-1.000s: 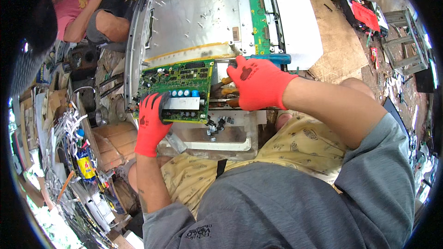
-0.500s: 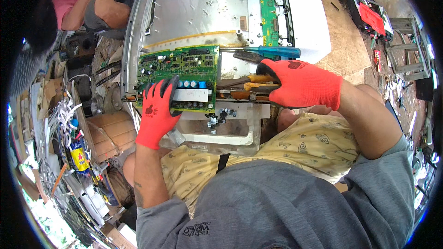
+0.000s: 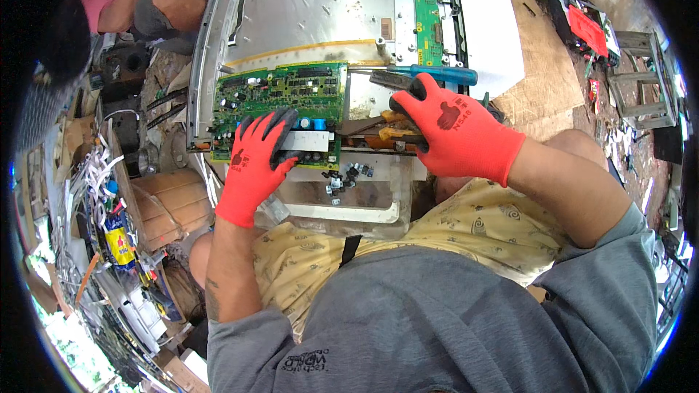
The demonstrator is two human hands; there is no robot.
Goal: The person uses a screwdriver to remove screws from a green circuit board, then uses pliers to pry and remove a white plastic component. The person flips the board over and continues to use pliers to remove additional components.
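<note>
My left hand, in a red glove with dark fingertips, grips a green circuit board near its front left. Its fingers rest on top beside blue capacitors and a pale metal strip; the thumb is by the near edge. To the right, my right hand, gloved alike, curls its fingers around a yellow-handled tool; its working end is hidden. A dark flat metal tool pokes out past the thumb. Just behind lies a blue-handled screwdriver.
A large metal panel with standoffs and a green side board stretches away beyond the board. Small black parts lie in a clear plastic tray near my lap. Another person's bent knee is at far left.
My right hand has shifted left and turned, its fingers now closer in at the yellow handle. My left hand has slid slightly rightward along the board.
</note>
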